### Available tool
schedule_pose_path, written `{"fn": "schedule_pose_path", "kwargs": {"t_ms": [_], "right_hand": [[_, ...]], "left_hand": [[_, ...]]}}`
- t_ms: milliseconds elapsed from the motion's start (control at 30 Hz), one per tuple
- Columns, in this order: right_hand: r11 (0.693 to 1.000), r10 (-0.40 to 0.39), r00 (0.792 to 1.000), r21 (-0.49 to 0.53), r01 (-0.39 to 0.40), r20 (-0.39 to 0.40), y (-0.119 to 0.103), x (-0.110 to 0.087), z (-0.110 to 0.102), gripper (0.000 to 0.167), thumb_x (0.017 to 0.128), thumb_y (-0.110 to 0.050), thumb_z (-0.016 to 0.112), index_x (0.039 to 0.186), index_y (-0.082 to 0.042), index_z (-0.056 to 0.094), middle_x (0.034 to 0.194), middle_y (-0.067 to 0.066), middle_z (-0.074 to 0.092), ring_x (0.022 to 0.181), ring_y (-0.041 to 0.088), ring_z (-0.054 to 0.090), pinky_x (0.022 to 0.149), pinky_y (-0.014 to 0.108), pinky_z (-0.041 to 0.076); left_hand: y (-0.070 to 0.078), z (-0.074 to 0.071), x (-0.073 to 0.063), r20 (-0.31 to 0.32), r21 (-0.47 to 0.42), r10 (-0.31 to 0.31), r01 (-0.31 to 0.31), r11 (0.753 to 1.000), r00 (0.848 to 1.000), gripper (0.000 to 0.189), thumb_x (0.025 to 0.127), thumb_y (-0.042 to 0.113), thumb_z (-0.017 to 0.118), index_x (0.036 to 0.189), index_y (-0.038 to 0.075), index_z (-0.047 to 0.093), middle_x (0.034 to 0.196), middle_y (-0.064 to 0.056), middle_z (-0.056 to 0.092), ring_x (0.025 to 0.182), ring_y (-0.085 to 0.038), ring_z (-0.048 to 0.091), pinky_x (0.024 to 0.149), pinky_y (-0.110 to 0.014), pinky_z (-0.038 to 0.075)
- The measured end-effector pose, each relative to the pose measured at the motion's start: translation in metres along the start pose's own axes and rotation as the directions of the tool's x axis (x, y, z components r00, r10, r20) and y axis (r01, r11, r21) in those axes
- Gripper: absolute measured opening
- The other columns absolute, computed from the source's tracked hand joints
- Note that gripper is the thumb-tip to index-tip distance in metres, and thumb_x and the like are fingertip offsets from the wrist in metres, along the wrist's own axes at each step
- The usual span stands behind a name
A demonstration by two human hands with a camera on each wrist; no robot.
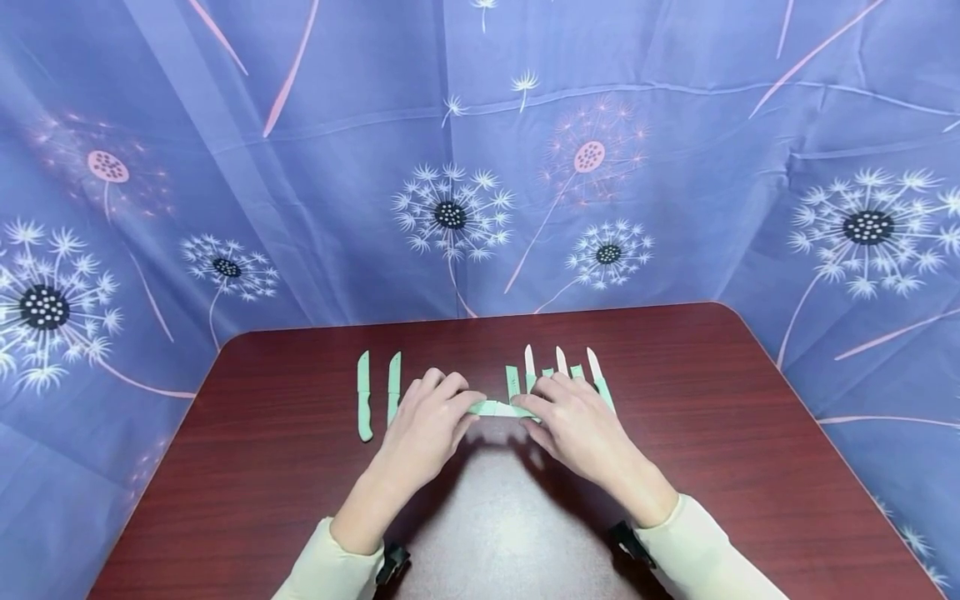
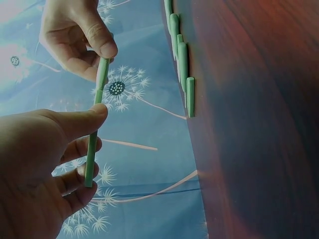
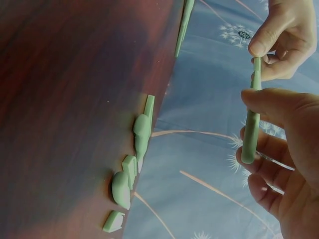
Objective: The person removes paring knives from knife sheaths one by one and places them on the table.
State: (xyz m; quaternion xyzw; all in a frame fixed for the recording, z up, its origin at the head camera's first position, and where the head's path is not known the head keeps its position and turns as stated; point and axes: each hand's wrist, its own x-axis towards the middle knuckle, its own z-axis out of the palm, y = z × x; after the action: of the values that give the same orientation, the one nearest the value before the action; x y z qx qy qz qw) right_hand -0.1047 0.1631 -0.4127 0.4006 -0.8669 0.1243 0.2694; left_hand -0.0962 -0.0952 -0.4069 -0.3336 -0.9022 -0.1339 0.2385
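Observation:
Above the table, my left hand (image 1: 427,421) pinches a light green knife sheath (image 2: 91,154) between thumb and fingers. My right hand (image 1: 581,421) grips the green handle of a paring knife (image 3: 252,132), its thumb along one side. Sheath and knife lie in one line, end to end, with a short stretch of white blade (image 1: 512,410) showing between the hands in the head view. The rest of the blade is hidden, overlapped by the sheath and fingers.
Two sheathed green knives (image 1: 363,396) lie on the dark red table (image 1: 225,467), left of my left hand. Beyond my right hand are three bare white-bladed knives (image 1: 595,364) and loose green sheaths (image 1: 512,382), partly hidden by it. A blue dandelion-print cloth (image 1: 337,208) hangs behind the table.

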Motion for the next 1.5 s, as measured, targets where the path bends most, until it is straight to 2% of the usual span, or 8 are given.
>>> {"fn": "schedule_pose_path", "kwargs": {"t_ms": [400,733,1500], "right_hand": [[0.999,-0.031,0.999,0.027,0.03,0.043,0.0008,0.001,-0.0028,0.027,0.089,-0.009,0.085,0.115,-0.009,0.078,0.1,0.004,0.065,0.094,0.024,0.063,0.085,0.037,0.055],[0.999,-0.034,0.999,0.01,0.034,0.035,0.0018,0.0007,-0.0036,0.026,0.091,-0.009,0.083,0.117,-0.01,0.079,0.1,0.005,0.065,0.091,0.023,0.062,0.08,0.035,0.055],[1.0,-0.023,0.999,0.009,0.023,0.024,0.0034,0.0007,-0.0037,0.024,0.091,-0.01,0.083,0.115,-0.011,0.079,0.097,0.004,0.064,0.084,0.022,0.059,0.076,0.033,0.052]], "left_hand": [[0.0013,-0.0003,0.0002,0.03,0.017,0.011,-0.011,1.0,0.999,0.03,0.088,0.015,0.089,0.117,0.015,0.079,0.1,0.002,0.062,0.087,-0.023,0.051,0.07,-0.032,0.044],[0.0011,-0.0012,0.0001,0.03,0.022,0.026,-0.027,0.999,0.999,0.031,0.088,0.013,0.089,0.117,0.016,0.079,0.1,0.003,0.062,0.088,-0.022,0.052,0.071,-0.032,0.045],[0.0005,-0.001,0.001,0.032,0.032,-0.001,0.0,0.999,0.999,0.03,0.089,0.014,0.089,0.117,0.014,0.079,0.099,0.001,0.063,0.087,-0.023,0.051,0.072,-0.033,0.046]]}}
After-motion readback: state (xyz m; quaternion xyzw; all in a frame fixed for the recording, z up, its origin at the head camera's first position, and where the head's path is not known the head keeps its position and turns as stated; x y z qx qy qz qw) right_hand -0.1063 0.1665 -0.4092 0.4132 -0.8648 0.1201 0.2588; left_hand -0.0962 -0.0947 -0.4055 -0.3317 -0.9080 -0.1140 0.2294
